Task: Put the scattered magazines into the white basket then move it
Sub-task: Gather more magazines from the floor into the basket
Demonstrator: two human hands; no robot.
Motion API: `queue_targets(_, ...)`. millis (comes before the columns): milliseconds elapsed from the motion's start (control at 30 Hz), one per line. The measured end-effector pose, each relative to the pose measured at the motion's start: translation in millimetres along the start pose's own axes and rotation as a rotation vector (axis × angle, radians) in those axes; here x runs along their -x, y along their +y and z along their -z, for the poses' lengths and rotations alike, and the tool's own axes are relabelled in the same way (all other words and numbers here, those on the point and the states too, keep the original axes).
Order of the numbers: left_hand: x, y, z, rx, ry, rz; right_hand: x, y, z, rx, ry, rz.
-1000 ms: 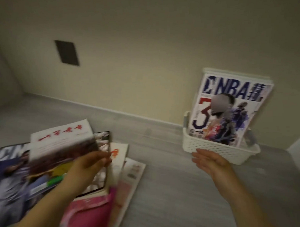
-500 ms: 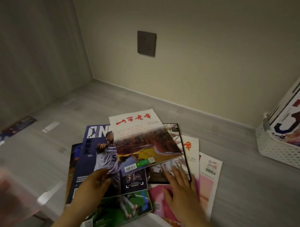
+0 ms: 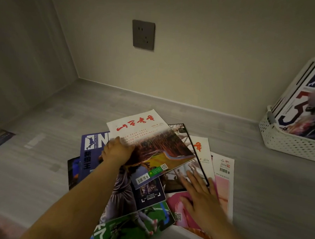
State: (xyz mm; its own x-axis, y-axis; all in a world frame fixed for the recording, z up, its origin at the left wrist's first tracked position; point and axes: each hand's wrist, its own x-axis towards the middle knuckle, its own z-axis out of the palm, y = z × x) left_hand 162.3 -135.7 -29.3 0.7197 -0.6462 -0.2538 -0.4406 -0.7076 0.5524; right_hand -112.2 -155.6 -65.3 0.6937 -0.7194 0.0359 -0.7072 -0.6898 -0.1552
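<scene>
left hand (image 3: 118,152) grips top magazine (image 3: 154,141) by left edge | right hand (image 3: 203,199) flat on pile (image 3: 149,192), holding nothing | basket (image 3: 285,145) well off to the right, nearer right hand | likely cross-body carry rightward

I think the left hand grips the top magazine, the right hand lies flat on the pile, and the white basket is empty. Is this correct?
Not quite: the head view shows that the basket is not empty; magazines stand in it. The left hand does grip the top magazine, and the right hand lies flat on the pile.
</scene>
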Motion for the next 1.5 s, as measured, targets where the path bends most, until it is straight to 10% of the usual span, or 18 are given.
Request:
queue_targets(767,-72.6,16.1,23.9,0.221,-0.027,0.226,-14.8,0.5,-5.1,0.245,0.160,-0.012)
queue_targets(1300,-21.0,50.6,96.7,0.816,-0.168,-0.292,-8.6,-2.4,7.4,0.208,0.003,-0.014)
queue_targets(1400,1.4,67.1,118.5,0.855,-0.144,-0.409,-7.1,-1.2,15.3,0.162,-0.035,-0.057)
queue_targets(1500,26.2,88.8,133.7,0.861,-0.119,-0.526,-10.9,4.4,36.3,-0.594,-0.034,-0.242)
